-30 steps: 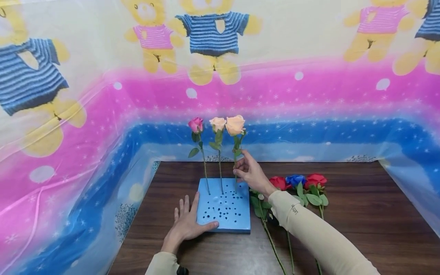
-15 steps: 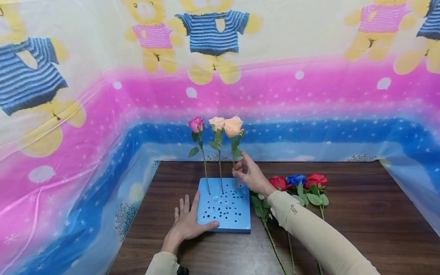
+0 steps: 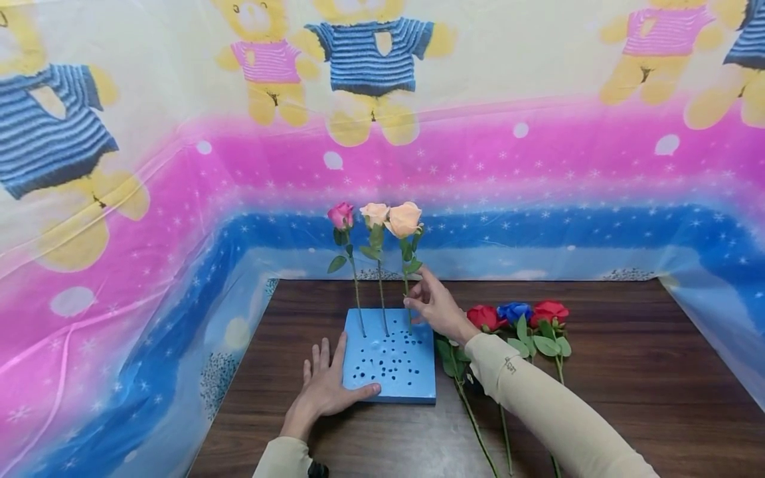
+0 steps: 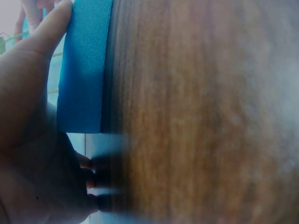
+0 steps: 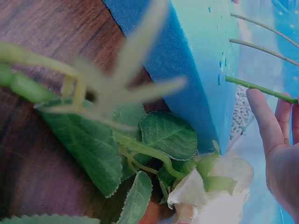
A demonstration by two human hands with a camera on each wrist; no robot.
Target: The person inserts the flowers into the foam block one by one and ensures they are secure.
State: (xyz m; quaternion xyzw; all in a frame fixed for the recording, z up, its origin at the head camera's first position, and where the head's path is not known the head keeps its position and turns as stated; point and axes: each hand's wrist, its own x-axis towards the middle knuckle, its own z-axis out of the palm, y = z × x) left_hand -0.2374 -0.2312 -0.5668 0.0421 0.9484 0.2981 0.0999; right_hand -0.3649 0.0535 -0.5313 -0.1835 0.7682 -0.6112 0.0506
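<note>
My left hand rests spread at the left front corner of a blue foam block pitted with holes. Its thumb lies along the front edge, as the left wrist view also shows. With thumb and fingers, my right hand holds the stem of a large peach rose, which stands upright in the block's back right part. The lower stem enters a hole in the right wrist view. Left of it stand a smaller pale peach rose and a pink rose, both planted in the block.
Right of the block, red roses and a blue rose lie on the brown wooden table, partly under the right sleeve. A whitish bloom lies beside the block. A printed cloth hangs behind.
The large peach rose has shifted slightly left, with my right hand following. The smaller peach rose beside it has also leaned a little left. My left hand has not moved.
</note>
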